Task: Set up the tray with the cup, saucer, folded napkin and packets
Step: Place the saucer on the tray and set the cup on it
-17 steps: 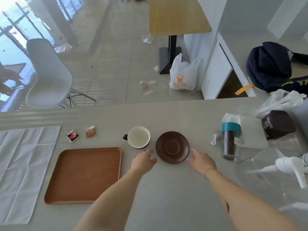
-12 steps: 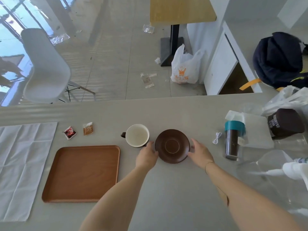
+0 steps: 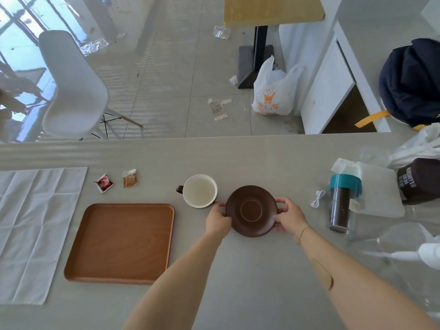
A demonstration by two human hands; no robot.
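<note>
A dark brown saucer (image 3: 251, 210) rests on the grey table, gripped at its left rim by my left hand (image 3: 217, 219) and at its right rim by my right hand (image 3: 289, 216). Just left of it stands a cream cup (image 3: 200, 191) with a dark handle, empty. An empty brown wooden tray (image 3: 120, 242) lies further left. A red packet (image 3: 104, 182) and a brown packet (image 3: 130, 178) lie behind the tray. The white napkin (image 3: 31, 225) is spread flat at the left edge.
A dark tumbler with a teal lid (image 3: 342, 202) and a white cable (image 3: 317, 198) sit right of the saucer. Plastic bags, a dark jar (image 3: 417, 181) and a spray bottle (image 3: 426, 254) crowd the right side. A white chair (image 3: 73, 89) stands beyond the table.
Both hands have moved in from the table near the saucer and closed on its two sides. The saucer appears to be in the same spot.
</note>
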